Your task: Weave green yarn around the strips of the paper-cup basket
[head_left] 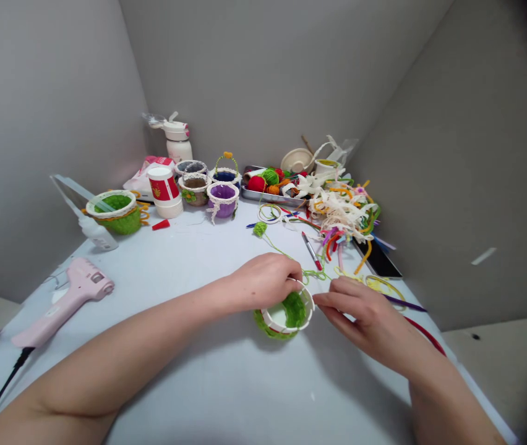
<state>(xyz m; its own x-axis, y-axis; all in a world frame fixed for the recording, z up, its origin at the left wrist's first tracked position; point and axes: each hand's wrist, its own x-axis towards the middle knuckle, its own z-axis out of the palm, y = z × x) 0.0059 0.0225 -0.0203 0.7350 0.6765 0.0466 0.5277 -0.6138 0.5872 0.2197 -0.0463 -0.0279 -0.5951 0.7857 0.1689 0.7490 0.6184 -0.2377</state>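
Left hand [270,281]: closed on the far rim of the small green basket [275,334], with fingers curled over the edge. Probably best kept firm, minus any squashing of the wall.
Green basket: sat between both hands, near the middle of the white table [189,383], with the mouth tilted toward the camera. Looked easiest to work at that angle, tbh.
Right hand [365,309]: held narrow, with thumb and fingertips bunched just beside the rim's right side. Couldn't tell (way too tiny to see) if pinching a strand or not.
Green yarn ball [260,229]: lay farther back, trailing a strand into loose loops [312,274] near the right hand. Seemed worth keeping untangled, to avoid snags.
Pen [311,250]: lay near those loops. Probably better shifted aside.
Glue gun [85,284]: rested well apart, off left. Seemed fine there.
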